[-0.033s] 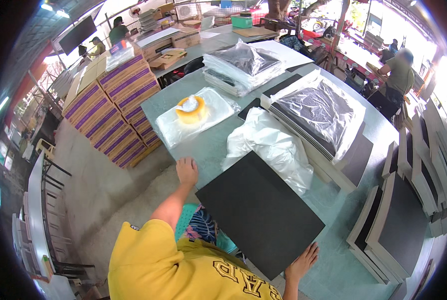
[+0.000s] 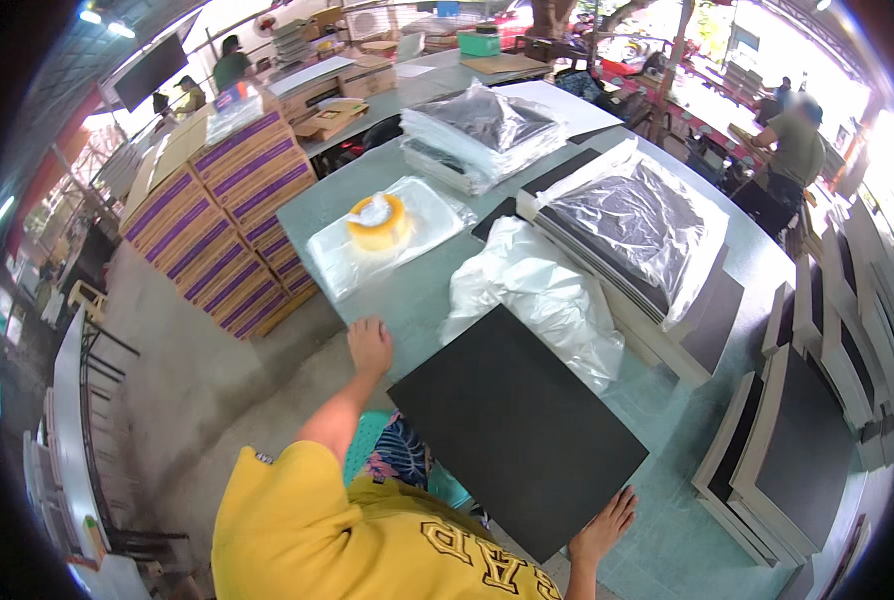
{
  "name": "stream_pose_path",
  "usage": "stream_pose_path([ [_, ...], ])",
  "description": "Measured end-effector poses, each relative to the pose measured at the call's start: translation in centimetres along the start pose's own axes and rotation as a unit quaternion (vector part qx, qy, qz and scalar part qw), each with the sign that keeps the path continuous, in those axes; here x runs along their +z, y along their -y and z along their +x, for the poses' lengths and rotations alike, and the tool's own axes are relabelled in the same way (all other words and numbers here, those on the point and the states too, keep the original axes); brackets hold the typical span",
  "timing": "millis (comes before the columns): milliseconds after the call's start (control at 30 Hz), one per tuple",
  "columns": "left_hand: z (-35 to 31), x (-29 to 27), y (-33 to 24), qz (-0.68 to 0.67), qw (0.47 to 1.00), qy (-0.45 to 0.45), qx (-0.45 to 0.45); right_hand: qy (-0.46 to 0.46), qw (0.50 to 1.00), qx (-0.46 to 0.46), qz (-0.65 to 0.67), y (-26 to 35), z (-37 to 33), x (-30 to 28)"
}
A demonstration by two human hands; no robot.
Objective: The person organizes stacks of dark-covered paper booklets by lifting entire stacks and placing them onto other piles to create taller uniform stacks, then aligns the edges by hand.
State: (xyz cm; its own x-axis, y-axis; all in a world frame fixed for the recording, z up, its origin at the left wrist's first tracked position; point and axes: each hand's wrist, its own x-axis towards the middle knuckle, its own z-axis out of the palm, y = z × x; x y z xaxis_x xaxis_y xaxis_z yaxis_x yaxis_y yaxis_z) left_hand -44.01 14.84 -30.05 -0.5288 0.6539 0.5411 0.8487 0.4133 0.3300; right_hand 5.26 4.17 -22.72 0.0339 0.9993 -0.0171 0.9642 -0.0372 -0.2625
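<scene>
A black rectangular board lies at the near edge of the table, turned askew, its near side overhanging toward my yellow shirt. Against its right corner rests my right hand, fingers stretched out over the tabletop; the board hides part of the thumb side. My left hand is at the table's near left edge, apart from the board, with fingers slightly bent and nothing seen in them. Crumpled clear plastic lies just beyond the board. A roll of yellowish tape sits on a stack of clear plastic bags.
Plastic-covered black boards are stacked beyond the crumpled plastic, with another wrapped stack farther back. More thick boards stand at the right. Purple-striped cartons are piled left of the table. Other people work in the background.
</scene>
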Motion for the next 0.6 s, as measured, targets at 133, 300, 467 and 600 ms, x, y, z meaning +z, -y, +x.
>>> stream_pose_path([
  [133,1.1,-0.4,0.8,-0.019,0.997,0.044,0.053,0.0,1.0,-0.002,-0.007,0.7,0.5,0.4],
  [300,3.9,0.5,1.1,-0.064,0.962,0.217,0.155,-0.101,0.994,-0.029,-0.039,-5.4,0.4,3.6],
  [467,6.4,-3.2,2.3,-0.253,0.872,0.271,0.32,-0.104,0.981,0.163,0.037,-3.0,0.0,2.3],
  [600,7.4,-2.8,2.5,-0.344,0.787,0.439,0.264,-0.11,0.787,0.465,0.39,2.7,0.5,-3.4],
])
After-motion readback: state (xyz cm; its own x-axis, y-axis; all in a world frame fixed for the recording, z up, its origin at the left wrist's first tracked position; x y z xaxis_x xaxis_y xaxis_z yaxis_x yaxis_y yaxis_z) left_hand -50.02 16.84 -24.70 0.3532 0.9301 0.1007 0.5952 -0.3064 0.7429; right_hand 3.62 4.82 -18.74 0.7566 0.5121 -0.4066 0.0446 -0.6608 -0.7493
